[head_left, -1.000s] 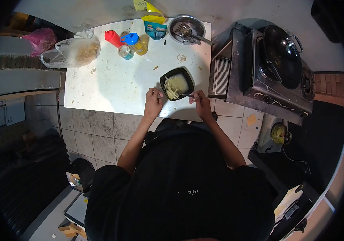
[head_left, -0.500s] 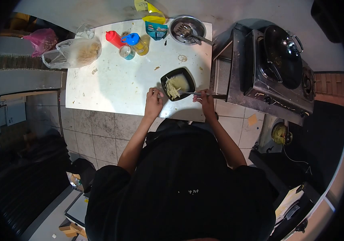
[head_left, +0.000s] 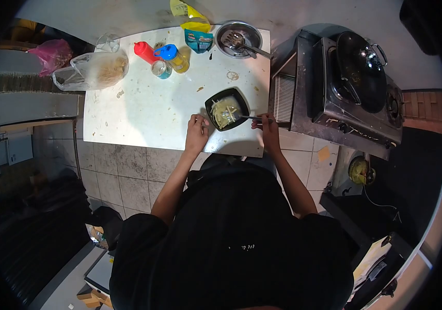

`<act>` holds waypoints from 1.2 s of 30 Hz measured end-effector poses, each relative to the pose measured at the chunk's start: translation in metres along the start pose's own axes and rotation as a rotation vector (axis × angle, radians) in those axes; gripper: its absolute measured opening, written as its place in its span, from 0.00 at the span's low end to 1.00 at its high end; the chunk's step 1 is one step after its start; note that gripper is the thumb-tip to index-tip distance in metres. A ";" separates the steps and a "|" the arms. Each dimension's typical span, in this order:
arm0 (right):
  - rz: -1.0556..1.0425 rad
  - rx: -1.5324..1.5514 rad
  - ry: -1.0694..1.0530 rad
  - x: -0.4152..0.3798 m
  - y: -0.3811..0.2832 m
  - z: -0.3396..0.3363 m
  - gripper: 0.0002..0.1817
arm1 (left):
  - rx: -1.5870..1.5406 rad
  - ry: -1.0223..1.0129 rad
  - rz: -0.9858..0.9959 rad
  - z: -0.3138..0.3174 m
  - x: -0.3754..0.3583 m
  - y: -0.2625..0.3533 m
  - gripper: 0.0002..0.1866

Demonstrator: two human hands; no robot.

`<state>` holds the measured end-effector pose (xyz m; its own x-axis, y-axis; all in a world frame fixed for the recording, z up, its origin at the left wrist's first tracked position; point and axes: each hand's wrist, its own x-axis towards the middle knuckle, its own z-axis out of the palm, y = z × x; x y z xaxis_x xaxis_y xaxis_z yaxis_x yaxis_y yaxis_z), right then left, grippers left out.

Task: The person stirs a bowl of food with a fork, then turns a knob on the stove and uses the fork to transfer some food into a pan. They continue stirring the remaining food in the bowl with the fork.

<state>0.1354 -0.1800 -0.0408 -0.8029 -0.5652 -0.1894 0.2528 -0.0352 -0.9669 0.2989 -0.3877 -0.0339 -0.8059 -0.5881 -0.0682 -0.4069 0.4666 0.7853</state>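
Note:
A black square bowl (head_left: 238, 97) stands near the front edge of the white table (head_left: 143, 111). Pale strips (head_left: 223, 114) lie in whitish liquid inside it. My right hand (head_left: 266, 125) is closed on the handle of a utensil (head_left: 252, 118), whose far end reaches into the bowl among the strips. My left hand (head_left: 197, 133) rests on the table just left of the bowl, its fingers curled beside the rim; whether it touches the bowl is too small to tell.
Behind are a red bottle (head_left: 144, 50), a blue-capped bottle (head_left: 179, 63), a glass jar (head_left: 161, 70), a teal packet (head_left: 198, 41) and a metal bowl (head_left: 221, 45) with utensils. A plastic bag (head_left: 108, 71) lies left. At right, a stove (head_left: 324, 106) holds a black wok (head_left: 358, 77).
The utensil in my right hand has shifted slightly, and the strips now spread more toward the middle of the bowl. My left hand stays nearly in place.

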 end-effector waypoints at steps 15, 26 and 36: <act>-0.472 -0.748 -0.261 -0.010 -0.045 0.018 0.10 | -0.735 -0.274 -0.361 0.081 0.038 -0.081 0.25; -0.521 -0.817 -0.116 -0.017 -0.069 0.019 0.15 | -0.685 -0.135 -0.152 0.033 0.029 0.002 0.28; -0.471 -0.520 -0.055 -0.027 -0.117 0.014 0.14 | -0.859 -0.152 -0.260 -0.019 0.029 0.078 0.35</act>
<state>0.1352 -0.1722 0.0802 -0.7315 -0.6283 0.2650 -0.4169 0.1046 -0.9029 0.2515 -0.3809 0.0367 -0.8063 -0.4840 -0.3401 -0.1728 -0.3572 0.9179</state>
